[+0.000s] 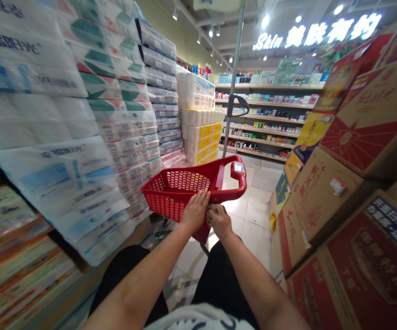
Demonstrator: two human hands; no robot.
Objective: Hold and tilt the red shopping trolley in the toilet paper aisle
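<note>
A red plastic shopping trolley basket (171, 195) with perforated sides stands in front of me, its looped handle (242, 176) at the right. My left hand (196, 208) lies on the near side by the rim, fingers stretched out flat against the red plastic. Just right of it, below the handle, my right hand (220, 220) is closed, with its fingers pinched around a small greyish cloth (210, 215) held against the basket's end. Most of the cloth is hidden by the fingers. No goods show inside the basket.
Tall stacks of wrapped toilet paper (95, 174) line the left side. Cardboard boxes (308, 197) are piled on the right. Ahead, a grey pole (234, 78) with a hook rises behind the basket, before shelves (270, 117) of small goods. Pale floor tiles (253, 208) run between.
</note>
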